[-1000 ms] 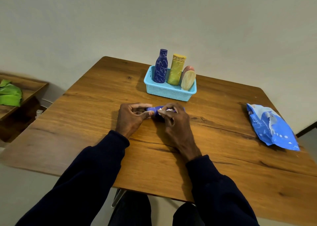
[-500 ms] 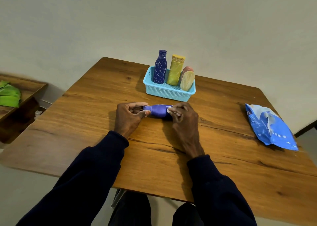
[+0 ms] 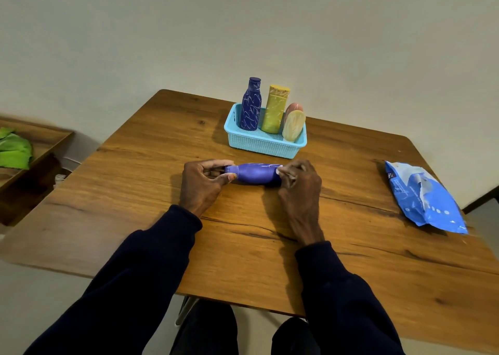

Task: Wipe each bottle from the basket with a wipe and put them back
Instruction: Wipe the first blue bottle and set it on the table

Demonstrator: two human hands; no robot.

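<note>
- Two hands work the purple bottle (image 3: pixel 255 174), which lies sideways over the middle of the desk (image 3: pixel 162 179). The left hand (image 3: pixel 204 183) fingers pinch the cap end, and the right hand (image 3: pixel 298 184) fingers curl round the base with a white wipe (image 3: pixel 280 171).
- The right hand has slid outward since a second ago, so far more purple is showing!
- The light blue basket (image 3: pixel 259 145) behind holds four: dark blue bottle (image 3: pixel 251 106), yellow bottle (image 3: pixel 276 109), cream bottle (image 3: pixel 293 125), and pink bottle (image 3: pixel 294 107) tucked behind it.
- A blue wipes pack (image 3: pixel 424 198) lies well off right.
</note>
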